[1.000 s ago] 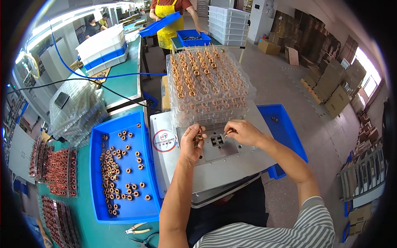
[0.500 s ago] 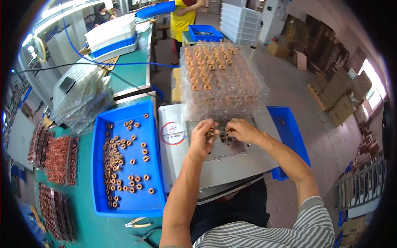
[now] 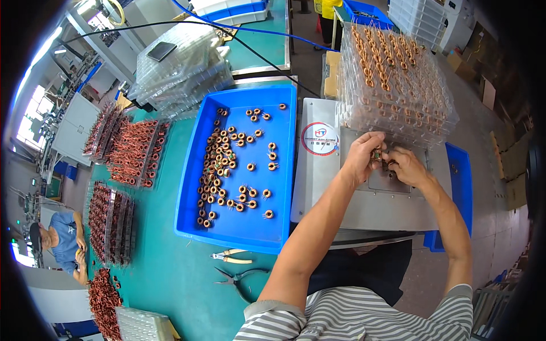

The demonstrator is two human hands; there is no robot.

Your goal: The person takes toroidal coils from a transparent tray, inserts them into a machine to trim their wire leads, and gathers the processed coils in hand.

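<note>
Both my hands are over the grey metal machine top (image 3: 318, 196), close together. My left hand (image 3: 359, 158) has its fingers curled around small wire-wound ring coils, with bits of copper and green showing at the fingertips. Beside it, my right hand (image 3: 410, 169) is pinched at a small dark fixture in the plate; what its fingertips grip is mostly hidden. Just beyond the hands stands a stack of clear plastic trays (image 3: 398, 108) holding rows of copper ring coils. To the left, a blue bin (image 3: 250, 230) contains many loose ring coils (image 3: 211, 176).
Yellow-handled cutters (image 3: 232, 257) and dark pliers (image 3: 242, 278) lie on the green table (image 3: 165, 227). Trays of reddish coils (image 3: 133, 150) stand at left, near a seated person (image 3: 60, 241). Another blue bin (image 3: 458, 187) is right of the machine. Empty clear trays (image 3: 176, 62) are stacked far left.
My view has swung left, so the scene sits further right and more of the left table shows. My hands stay over the machine top and are closer together.
</note>
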